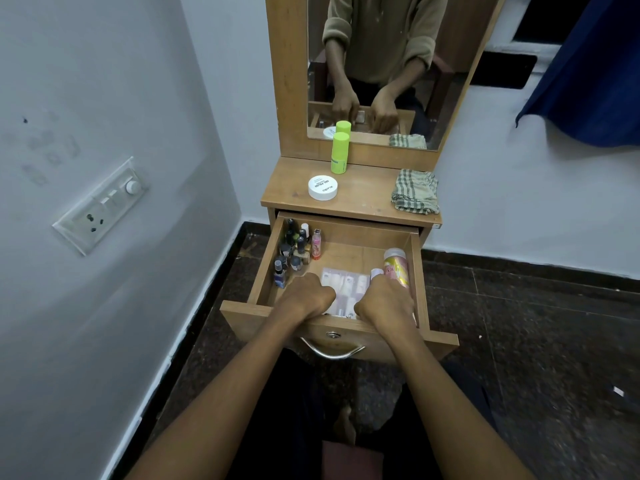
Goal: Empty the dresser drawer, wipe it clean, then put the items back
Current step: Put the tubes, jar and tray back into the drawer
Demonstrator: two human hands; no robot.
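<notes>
Wooden and pulled open, the drawer [346,251] holds both hands: the left hand [304,296] curls at a flat clear packet [346,284], light and slippery, best pinched at its edges, the right hand [384,303] curls by a pink can [396,268]; what the fingers clamp is hidden. Beyond, small fragile bottles [292,251] crowd the left corner. The worktop [367,195] carries a white jar [322,187], green bottle [339,154] and checked cloth [415,195], below a mirror [398,64] and pale walls.

Matt wood drawer [263,289] with a shiny metal handle [332,353]; checked cloth [415,196]; glossy plastic tube [339,153]; smooth white jar [322,187].
</notes>
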